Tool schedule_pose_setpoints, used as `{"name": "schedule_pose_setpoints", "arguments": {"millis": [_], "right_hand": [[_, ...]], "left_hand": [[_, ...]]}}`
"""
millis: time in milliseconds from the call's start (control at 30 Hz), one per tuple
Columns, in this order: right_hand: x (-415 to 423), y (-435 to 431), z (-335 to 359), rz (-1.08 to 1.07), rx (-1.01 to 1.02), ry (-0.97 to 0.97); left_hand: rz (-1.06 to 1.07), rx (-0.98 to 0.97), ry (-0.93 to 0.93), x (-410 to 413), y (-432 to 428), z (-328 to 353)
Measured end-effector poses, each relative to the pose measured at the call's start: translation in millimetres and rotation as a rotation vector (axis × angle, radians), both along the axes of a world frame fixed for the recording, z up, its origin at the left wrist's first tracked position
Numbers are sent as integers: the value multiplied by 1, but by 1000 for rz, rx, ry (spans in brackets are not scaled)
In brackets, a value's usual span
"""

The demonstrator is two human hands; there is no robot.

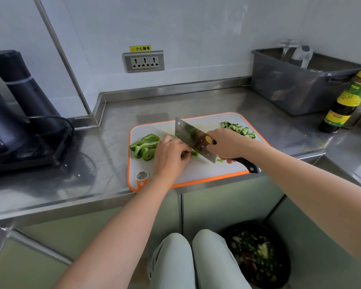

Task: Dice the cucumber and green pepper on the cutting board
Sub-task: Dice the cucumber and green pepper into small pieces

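Green pepper strips (145,148) are lying at the left of the orange-rimmed cutting board (206,174), where your left hand (171,155) is pinning a pepper piece (194,153) under curled fingers. Your right hand (225,143) is gripping the cleaver (193,139) just beside it. Diced cucumber (239,129) is sitting at the board's far right, with a sauce bottle (346,103) standing farther right.

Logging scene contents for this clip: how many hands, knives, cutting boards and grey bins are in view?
Hands: 2 (left hand holding down green pepper, right hand gripping the knife)
Knife: 1
Cutting board: 1
Grey bin: 1
Total: 5
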State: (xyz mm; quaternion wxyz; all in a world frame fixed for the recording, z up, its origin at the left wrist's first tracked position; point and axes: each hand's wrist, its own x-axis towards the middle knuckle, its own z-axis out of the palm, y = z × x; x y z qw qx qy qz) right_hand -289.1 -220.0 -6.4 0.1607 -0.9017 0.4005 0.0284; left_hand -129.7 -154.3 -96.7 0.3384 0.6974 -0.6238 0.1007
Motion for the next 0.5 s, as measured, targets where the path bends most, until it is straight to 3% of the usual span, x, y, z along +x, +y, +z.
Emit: {"name": "schedule_pose_setpoints", "arguments": {"millis": [200,333,500], "right_hand": [[10,-2,-22,-103,-30,-147],[9,-2,-20,-208,61,-275],[8,6,-5,-232,166,-249]], "left_hand": [[-14,10,-6,0,1,2],[2,34,14,-2,2,3],[45,45,15,-4,1,4]]}}
